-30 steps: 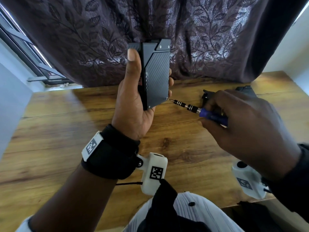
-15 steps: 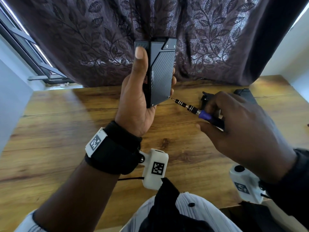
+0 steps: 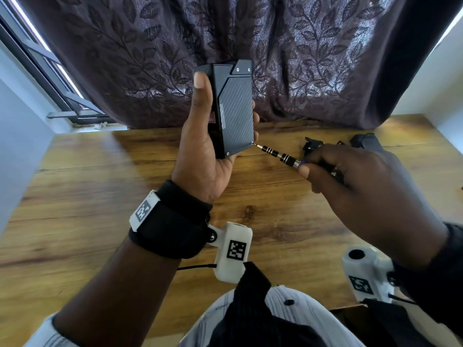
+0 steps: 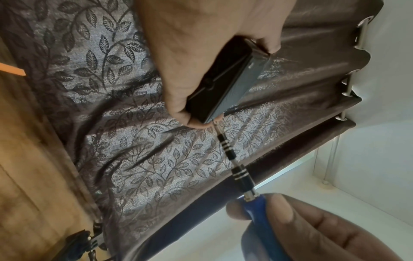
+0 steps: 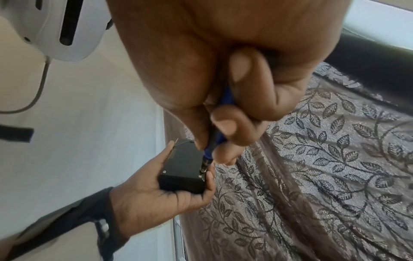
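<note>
Black carbon-weave device (image 3: 236, 113) stands upright above the wooden table (image 3: 100, 196), the left hand (image 3: 203, 156) curled round it; the right hand (image 3: 363, 189) pinches a blue-handled precision screwdriver (image 3: 275, 154), tip at the lower corner screw (image 3: 252, 143) — slanted so, the bit could slip out and chew the head.

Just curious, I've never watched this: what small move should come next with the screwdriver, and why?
Probably twist the screwdriver with the right hand: its tip meets the lower corner screw of the black case, which the left hand grips upright, so turning seems the natural step.
</note>
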`<control>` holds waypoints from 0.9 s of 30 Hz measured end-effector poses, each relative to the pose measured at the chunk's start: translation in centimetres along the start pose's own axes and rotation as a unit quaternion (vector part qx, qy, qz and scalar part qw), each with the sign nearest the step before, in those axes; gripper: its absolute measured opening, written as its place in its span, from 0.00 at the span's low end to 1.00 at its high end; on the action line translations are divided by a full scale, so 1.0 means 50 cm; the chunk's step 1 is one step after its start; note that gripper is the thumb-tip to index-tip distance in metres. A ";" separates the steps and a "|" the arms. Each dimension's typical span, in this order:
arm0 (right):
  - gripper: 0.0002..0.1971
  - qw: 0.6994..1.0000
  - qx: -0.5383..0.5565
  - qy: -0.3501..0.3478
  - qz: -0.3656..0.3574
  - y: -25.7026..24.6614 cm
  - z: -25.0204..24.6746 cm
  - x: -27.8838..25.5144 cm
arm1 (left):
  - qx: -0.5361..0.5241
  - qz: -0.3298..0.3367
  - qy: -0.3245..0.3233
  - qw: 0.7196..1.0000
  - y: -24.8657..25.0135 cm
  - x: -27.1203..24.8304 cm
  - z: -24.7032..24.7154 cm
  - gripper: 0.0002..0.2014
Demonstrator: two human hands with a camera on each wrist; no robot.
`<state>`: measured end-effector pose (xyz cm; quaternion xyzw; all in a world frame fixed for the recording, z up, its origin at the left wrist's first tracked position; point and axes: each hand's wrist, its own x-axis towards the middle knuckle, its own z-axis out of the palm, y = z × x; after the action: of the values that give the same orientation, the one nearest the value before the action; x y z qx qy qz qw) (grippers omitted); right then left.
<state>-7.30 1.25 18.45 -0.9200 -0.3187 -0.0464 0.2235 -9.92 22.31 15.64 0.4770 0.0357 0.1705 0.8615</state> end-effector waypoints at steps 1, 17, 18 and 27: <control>0.11 1.000 0.005 0.000 0.004 0.001 -0.002 -0.001 | -0.004 -0.002 0.007 1.000 -0.002 0.000 -0.005 0.37; 0.25 0.983 0.119 0.006 -0.138 -0.030 0.032 -0.006 | -0.118 -0.035 0.041 0.992 -0.001 0.003 0.002 0.34; 0.25 0.982 0.122 0.005 -0.143 -0.031 0.033 -0.005 | -0.117 -0.037 0.044 0.991 -0.002 0.004 0.003 0.34; 0.25 0.982 0.113 -0.013 -0.150 -0.027 0.042 0.000 | -0.110 -0.052 0.047 0.991 -0.017 0.006 0.002 0.31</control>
<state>-8.21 3.10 17.10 -0.8311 -0.4589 -0.0313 0.3126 -9.40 21.90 15.01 0.3679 0.0824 0.1504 0.9139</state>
